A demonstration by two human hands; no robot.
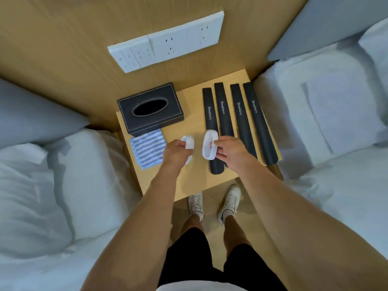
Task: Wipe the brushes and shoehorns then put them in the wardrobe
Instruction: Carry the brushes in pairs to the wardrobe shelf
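Several black shoehorns, each lettered "Shoehorn", lie side by side on the right half of a small wooden nightstand. My left hand grips a small white oval brush above the table's middle. A second white oval brush is held by my right hand, fingers curled round its edge, just over the lower end of the leftmost shoehorn. A blue-and-white striped cloth lies flat to the left of my left hand.
A black tissue box stands at the back left of the nightstand, touching the cloth. Beds with white bedding flank the nightstand on both sides. A white socket panel is on the wooden wall behind. My feet stand before the table.
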